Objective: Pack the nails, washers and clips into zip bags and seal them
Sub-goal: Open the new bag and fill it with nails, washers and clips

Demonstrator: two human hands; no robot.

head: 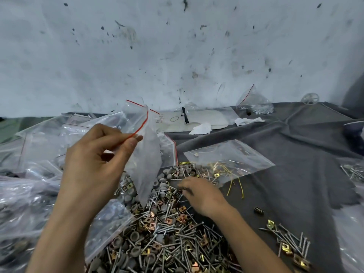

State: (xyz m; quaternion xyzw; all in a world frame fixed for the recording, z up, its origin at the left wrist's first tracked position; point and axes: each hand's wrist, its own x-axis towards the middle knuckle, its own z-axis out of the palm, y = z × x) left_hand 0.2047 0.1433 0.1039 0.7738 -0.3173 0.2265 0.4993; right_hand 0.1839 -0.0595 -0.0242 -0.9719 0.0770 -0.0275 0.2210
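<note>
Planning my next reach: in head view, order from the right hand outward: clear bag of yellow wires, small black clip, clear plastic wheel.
1. Clear bag of yellow wires, just beyond right hand.
2. Small black clip, to its right.
3. Clear plastic wheel, far right.

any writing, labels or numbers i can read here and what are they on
"O" (or a zero): a hand-drawn loop on the white sheet at the back of the table.
Handwritten marks just left of that loop, on the same sheet: too blurred to read.
No print shows on the held zip bag, and none can be made out anywhere else.
</note>
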